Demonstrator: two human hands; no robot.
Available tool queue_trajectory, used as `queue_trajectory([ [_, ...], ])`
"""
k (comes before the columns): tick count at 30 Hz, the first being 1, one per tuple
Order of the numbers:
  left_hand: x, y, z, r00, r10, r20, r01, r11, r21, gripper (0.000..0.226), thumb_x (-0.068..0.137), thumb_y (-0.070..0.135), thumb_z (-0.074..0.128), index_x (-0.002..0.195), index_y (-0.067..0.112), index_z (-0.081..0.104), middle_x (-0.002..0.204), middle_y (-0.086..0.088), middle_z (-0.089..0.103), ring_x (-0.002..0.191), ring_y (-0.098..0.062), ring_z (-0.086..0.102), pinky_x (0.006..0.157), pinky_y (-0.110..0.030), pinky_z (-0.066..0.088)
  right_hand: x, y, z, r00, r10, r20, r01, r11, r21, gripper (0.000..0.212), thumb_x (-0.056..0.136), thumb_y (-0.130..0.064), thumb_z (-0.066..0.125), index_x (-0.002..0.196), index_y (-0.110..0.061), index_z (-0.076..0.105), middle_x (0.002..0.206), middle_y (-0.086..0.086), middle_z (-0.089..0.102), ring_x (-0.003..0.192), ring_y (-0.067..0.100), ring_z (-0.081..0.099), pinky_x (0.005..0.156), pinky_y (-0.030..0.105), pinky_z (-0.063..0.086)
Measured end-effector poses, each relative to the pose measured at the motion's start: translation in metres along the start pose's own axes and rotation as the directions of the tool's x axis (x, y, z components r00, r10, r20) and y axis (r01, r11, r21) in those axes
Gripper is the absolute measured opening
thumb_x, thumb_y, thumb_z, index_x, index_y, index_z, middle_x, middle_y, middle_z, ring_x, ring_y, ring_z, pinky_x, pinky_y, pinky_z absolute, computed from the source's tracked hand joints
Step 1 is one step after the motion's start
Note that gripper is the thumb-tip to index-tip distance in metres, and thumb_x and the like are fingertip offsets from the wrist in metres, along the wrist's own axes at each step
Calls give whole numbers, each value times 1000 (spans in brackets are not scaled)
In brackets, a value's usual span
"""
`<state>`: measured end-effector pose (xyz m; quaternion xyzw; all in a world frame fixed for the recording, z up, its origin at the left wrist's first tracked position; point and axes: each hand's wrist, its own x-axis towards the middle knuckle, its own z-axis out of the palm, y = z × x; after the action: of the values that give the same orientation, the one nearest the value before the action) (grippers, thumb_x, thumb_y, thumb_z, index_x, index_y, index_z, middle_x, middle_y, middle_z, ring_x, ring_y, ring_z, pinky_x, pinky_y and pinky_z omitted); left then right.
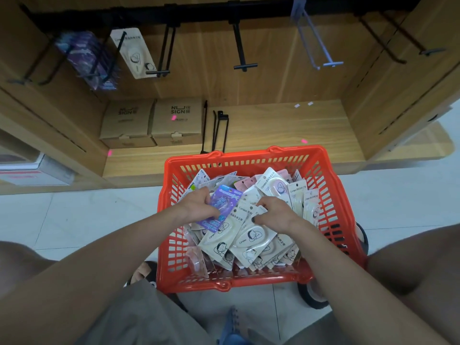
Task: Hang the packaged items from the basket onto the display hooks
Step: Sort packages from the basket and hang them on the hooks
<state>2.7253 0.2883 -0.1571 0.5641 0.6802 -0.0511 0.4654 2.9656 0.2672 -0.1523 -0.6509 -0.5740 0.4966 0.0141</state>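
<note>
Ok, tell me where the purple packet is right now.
In the head view, the purple packet is in the red basket, left of centre, gripped by the left hand, atop the cream packets.

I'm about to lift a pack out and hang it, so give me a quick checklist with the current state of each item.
1. Left hand has a pack: ok, it grips the purple carded pack.
2. Right hand has a pack: cannot tell, its curled fingers rest on the cream carded packs but a grip is not clear.
3. Free hook available: ok, the black double-wire hook at the middle and the pale grey hook hang bare.
4. Matching stock already hung: ok, purple packs on the far-left hooks, one cream pack beside them.
5. Red plastic basket steady on the floor: cannot tell.
</note>
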Motion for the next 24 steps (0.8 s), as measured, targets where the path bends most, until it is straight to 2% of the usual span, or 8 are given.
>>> queue_trajectory([
  [5,-6,-7,-11,994,-46,-97,48,999,21,40,81,13,81,101,11,46,86,-6,52,71,-16,49,59,-30,39,-7,1,-22,998,9,-69,-3,996,92,50,97,-13,67,145,-13,53,131,3,54,125,32,61,94,38,51],
  [9,-8,-18,-13,993,-77,-93,79,997,16,68,82,12,83,125,11,31,110,-9,55,88,-16,57,63,-30,50,-5,6,-46,994,-37,-103,56,980,191,31,93,-14,72,123,-7,68,120,8,66,85,23,65,66,25,49],
  [11,-6,-20,-12,993,-97,-67,99,995,25,77,79,11,86,133,11,31,126,-13,57,101,-23,62,76,-38,57,-5,7,-60,991,-54,-121,83,965,247,18,92,-11,73,110,-6,73,110,16,75,90,39,70,82,40,61],
  [12,-6,-20,-12,993,-104,-54,106,994,40,82,79,11,86,141,10,32,136,-13,55,108,-25,62,83,-39,58,-5,7,-66,991,-66,-120,97,958,271,15,92,-9,73,107,-8,75,110,17,76,101,41,70,95,49,57],
  [14,-4,-19,-12,994,-106,-21,107,993,55,92,80,11,83,157,10,33,143,-8,53,117,-24,60,89,-35,56,-7,5,-75,990,-97,-101,124,940,319,17,91,-4,73,107,-7,76,111,15,78,111,36,71,105,48,51],
  [17,-5,-19,-12,995,-93,18,93,996,9,79,88,11,77,156,17,39,137,-3,57,117,-23,59,88,-31,51,-9,4,-81,990,-128,-56,140,919,369,18,90,0,72,107,-2,75,112,18,77,106,29,72,98,38,51],
  [20,-1,-23,-9,995,-89,52,91,995,-35,70,96,25,69,158,22,37,147,-7,56,123,-26,61,99,-34,53,-11,5,-82,989,-145,-5,137,919,369,22,91,1,70,112,-4,75,117,17,76,104,26,70,91,31,49],
  [24,2,-29,-4,989,-116,97,124,989,-79,82,94,41,66,163,25,27,157,-9,49,130,-28,61,107,-43,53,-15,10,-86,994,-109,-25,110,913,393,19,92,2,68,107,-7,77,110,13,79,106,36,72,92,39,53],
])
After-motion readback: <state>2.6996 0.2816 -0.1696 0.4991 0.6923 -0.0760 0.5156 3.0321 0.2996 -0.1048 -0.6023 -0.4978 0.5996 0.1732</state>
